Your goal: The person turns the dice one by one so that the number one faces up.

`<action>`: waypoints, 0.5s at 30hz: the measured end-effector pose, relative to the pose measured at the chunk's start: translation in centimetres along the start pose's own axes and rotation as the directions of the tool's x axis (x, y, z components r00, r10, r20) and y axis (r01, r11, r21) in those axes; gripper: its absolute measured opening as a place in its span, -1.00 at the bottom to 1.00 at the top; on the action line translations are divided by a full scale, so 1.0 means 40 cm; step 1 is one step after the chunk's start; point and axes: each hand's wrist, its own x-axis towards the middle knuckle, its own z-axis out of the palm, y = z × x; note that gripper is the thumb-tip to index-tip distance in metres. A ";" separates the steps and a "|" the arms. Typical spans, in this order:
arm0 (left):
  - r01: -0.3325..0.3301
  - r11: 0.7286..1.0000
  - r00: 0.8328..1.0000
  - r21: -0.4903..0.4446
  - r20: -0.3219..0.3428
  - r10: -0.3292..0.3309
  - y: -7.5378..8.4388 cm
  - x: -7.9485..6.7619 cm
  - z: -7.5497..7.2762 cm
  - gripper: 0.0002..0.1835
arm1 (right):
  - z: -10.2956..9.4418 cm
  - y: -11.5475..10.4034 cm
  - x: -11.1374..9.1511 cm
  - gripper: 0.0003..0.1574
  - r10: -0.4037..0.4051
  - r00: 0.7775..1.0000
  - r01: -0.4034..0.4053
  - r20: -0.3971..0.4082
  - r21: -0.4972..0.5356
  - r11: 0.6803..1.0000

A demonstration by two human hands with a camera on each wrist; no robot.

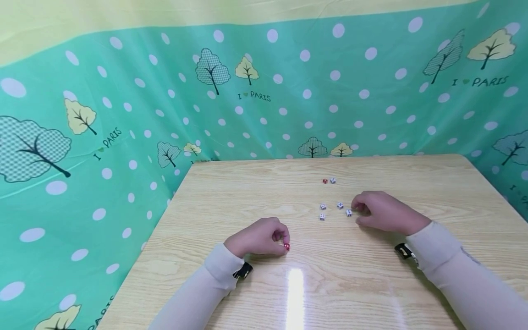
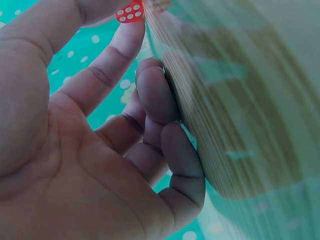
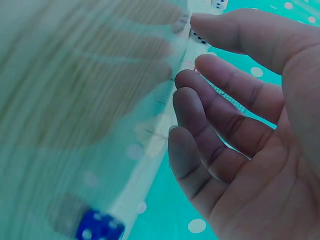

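Low over the wooden table (image 1: 206, 192), my left hand (image 1: 260, 236) pinches a red die (image 1: 286, 246) between thumb and index finger. White pips show on that red die (image 2: 130, 11) at the top of the left wrist view. My right hand (image 1: 381, 211) rests with loosely bent fingers beside a white die (image 1: 349, 213), a gap showing between thumb and fingertips. Close by lie more white dice: one (image 1: 340, 205) behind, two (image 1: 323, 206) to the left. A blue die (image 3: 100, 226) appears in the right wrist view's lower corner; the head view does not show it.
Farther back on the table, a second red die (image 1: 325, 181) sits next to a white die (image 1: 332, 181). A green dotted curtain (image 1: 255, 123) hangs behind the table and along its left side. Light glares off the tabletop in front.
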 end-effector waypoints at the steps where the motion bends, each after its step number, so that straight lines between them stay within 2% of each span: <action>1: 0.002 1.000 1.000 -0.001 0.001 -0.002 0.001 0.000 0.000 -0.84 | 0.001 -0.002 0.003 -0.64 -0.002 1.000 0.002 0.002 0.004 1.000; 9: 0.019 1.000 1.000 -0.003 0.003 -0.019 0.003 -0.002 -0.001 -0.85 | 0.001 -0.027 0.025 -0.70 -0.020 1.000 0.019 0.016 0.037 0.999; 15: 0.024 1.000 1.000 0.000 0.001 -0.024 0.003 -0.002 0.000 -0.85 | 0.002 -0.046 0.034 -0.76 -0.003 0.999 0.002 0.032 0.029 1.000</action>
